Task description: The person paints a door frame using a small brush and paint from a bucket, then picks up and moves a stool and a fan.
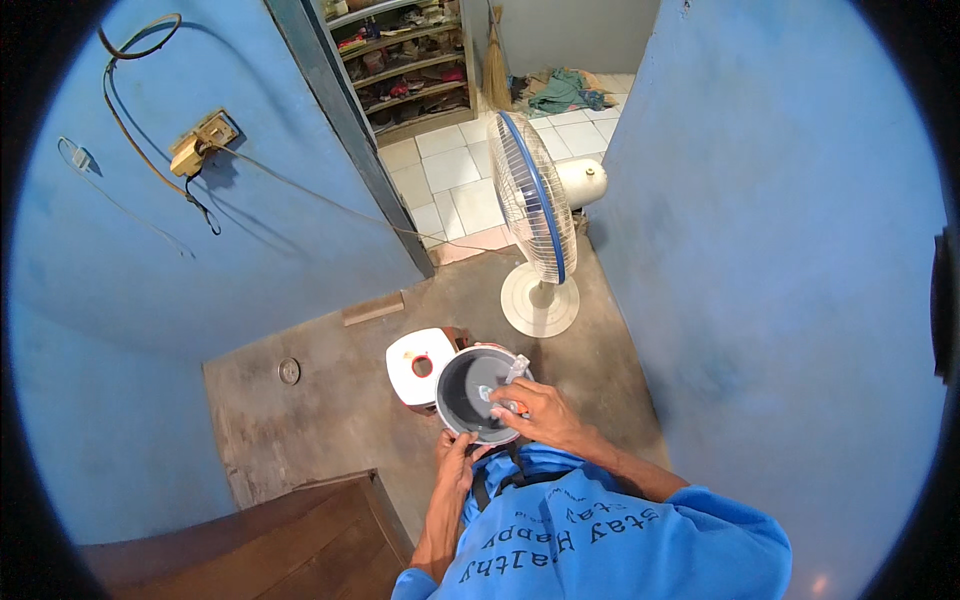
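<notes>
A round pot (pixel 462 395) with a dark grey inside is close to my body, its opening facing up. My left hand (pixel 456 462) grips its near left rim, thumb over the edge. Over the pot's right side, my right hand (pixel 540 415) has its fingers closed around a small item with clear and orange parts, whose kind I cannot make out. A clear piece (pixel 518 368) shows at the pot's far right rim; whether it belongs to that item I cannot tell. Touching or just behind the pot stands a white and dark red appliance (pixel 405 372) with a red-ringed round hole in its top.
A white pedestal fan (pixel 540 300) with a blue-rimmed cage stands ahead, its cord running to a wall socket (pixel 203 143). A small metal disc (pixel 289 371) lies on the grey floor. Brown wood (pixel 300 545) is at lower left. Beyond the doorway are loaded shelves (pixel 410 70) and a broom (pixel 495 65).
</notes>
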### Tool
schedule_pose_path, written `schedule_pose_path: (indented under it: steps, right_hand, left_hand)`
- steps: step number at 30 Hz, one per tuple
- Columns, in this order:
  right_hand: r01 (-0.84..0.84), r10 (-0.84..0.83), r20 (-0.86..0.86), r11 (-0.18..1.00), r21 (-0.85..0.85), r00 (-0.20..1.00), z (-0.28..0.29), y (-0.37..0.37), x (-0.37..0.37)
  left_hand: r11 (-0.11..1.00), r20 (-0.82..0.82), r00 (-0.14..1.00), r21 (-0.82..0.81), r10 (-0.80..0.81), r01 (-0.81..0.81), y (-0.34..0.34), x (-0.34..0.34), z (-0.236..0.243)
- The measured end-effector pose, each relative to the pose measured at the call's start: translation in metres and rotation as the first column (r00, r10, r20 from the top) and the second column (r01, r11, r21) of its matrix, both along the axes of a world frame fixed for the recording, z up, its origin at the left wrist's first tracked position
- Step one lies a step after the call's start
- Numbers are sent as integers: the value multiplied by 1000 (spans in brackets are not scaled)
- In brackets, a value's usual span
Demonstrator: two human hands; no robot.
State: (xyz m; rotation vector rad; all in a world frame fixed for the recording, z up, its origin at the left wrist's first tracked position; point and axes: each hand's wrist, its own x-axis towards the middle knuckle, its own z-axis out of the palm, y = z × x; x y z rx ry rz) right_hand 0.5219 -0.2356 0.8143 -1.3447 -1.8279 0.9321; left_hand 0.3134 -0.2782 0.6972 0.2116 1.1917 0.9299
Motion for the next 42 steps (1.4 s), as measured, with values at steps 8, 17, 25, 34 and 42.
schedule_pose_path:
  steps: [8,17,25,34,42]
  right_hand:
    - [14,-10,35,996,-90,999,-21,-25,66]
    - [-3,1,-8,989,-147,1000,-20,-22,115]
    - [136,-136,-1,988,-69,991,-16,-15,112]
    - [-61,85,208,991,-118,975,-10,2,81]
    - [-172,184,357,983,-65,916,-27,-1,-3]
  left_hand:
    - [998,7,1000,-54,-16,16,-21,73,-12]
    - [997,4,999,-60,-48,48,-31,116,-16]
    - [1000,-3,1000,-3,24,-24,-24,112,-17]
    - [998,-27,998,25,64,-63,-13,87,-5]
    - [995,-11,996,37,93,-92,-16,33,-9]
